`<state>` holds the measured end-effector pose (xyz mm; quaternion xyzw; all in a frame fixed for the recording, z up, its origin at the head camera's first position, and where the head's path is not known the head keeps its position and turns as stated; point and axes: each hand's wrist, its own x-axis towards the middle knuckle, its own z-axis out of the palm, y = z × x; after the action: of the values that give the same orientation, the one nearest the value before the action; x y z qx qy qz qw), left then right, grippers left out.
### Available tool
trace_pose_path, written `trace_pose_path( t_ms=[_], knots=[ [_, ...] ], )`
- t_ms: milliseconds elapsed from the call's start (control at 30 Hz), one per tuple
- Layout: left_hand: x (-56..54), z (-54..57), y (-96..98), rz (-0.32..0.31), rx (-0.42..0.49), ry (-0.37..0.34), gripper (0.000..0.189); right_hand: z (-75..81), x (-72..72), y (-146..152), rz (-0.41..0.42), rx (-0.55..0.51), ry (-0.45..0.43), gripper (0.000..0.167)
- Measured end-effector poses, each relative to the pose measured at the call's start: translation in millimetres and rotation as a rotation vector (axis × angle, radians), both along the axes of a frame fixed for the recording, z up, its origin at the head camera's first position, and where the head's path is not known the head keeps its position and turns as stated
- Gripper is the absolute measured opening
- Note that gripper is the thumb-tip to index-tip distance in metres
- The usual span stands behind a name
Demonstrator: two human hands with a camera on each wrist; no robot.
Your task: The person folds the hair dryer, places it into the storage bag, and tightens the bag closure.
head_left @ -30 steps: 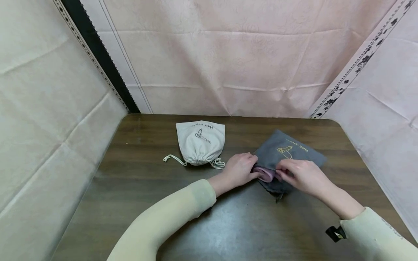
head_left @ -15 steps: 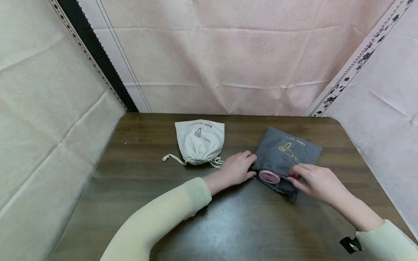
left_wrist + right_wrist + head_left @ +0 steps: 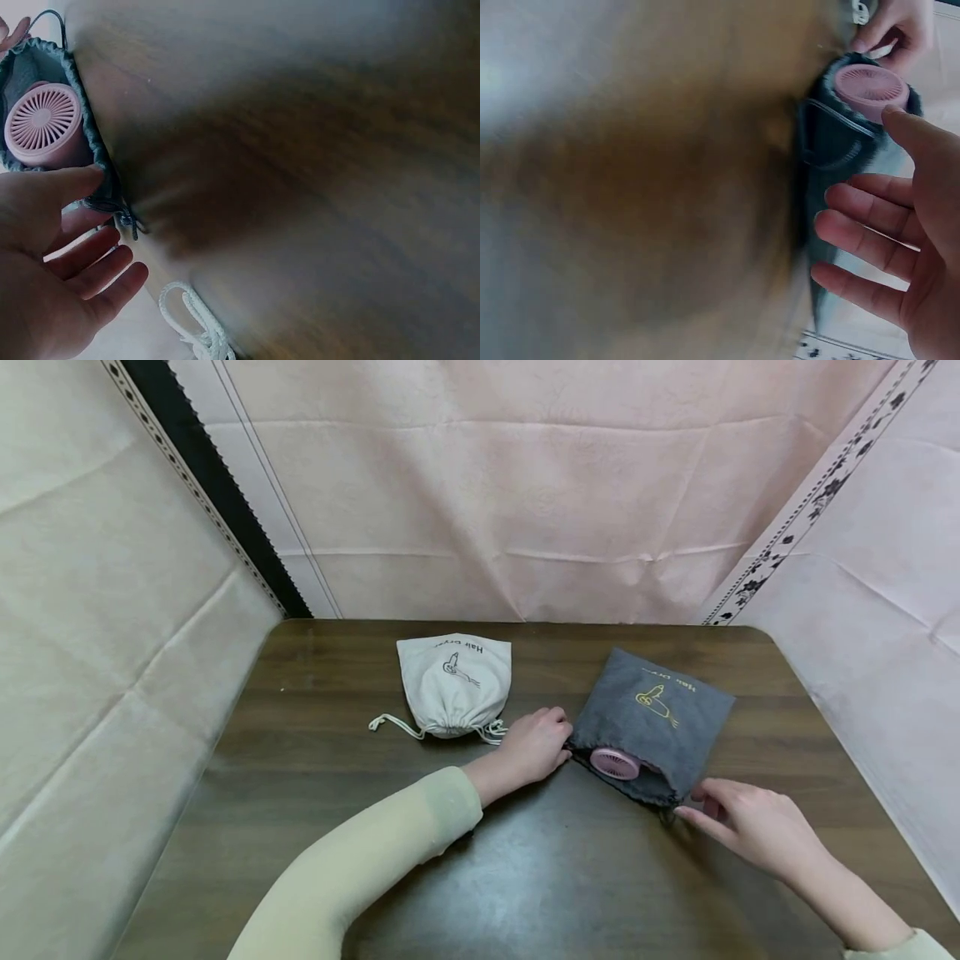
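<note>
A dark grey drawstring bag (image 3: pixel 651 714) printed with a yellow hair dryer lies on the right half of the table, its mouth gaping toward me. Inside the mouth is a pink hair dryer (image 3: pixel 615 764), of which the round slatted end (image 3: pixel 45 120) shows. My left hand (image 3: pixel 534 747) pinches the left corner of the bag's mouth between thumb and index finger, the other fingers loose. By the right corner of the mouth is my right hand (image 3: pixel 757 827), its fingers spread and relaxed in the right wrist view, close to the dark cord (image 3: pixel 836 150).
Left of my left hand lies a white drawstring bag (image 3: pixel 457 685), its white cords (image 3: pixel 199 322) trailing toward me. Pale cloth (image 3: pixel 480 510) hangs behind the brown wooden table (image 3: pixel 480 893) and along both sides.
My right hand has let go of the bag's mouth edge and moved right and toward me. The mouth has spread wider around the dryer. My left hand stays at the left corner.
</note>
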<state>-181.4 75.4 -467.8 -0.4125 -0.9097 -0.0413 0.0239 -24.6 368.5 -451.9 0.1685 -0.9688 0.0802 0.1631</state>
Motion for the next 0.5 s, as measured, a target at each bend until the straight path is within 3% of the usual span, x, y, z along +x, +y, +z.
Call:
trace_pose_path(
  t_ms=[133,267,500],
  knots=[
    [-0.5,-3.2,-0.1,-0.017,0.023,0.009,0.022,-12.1,-1.8,-3,0.018,-0.037,-0.019,0.024],
    [-1.1,-4.0,0.1,-0.040,0.040,0.017,0.022,-22.3,-7.0,-7,0.067,-0.028,0.020,0.023],
    [-1.8,-3.0,-2.9,-0.073,0.074,0.014,0.024,-36.0,-15.0,-9,0.244,0.051,0.205,0.058]
  ],
)
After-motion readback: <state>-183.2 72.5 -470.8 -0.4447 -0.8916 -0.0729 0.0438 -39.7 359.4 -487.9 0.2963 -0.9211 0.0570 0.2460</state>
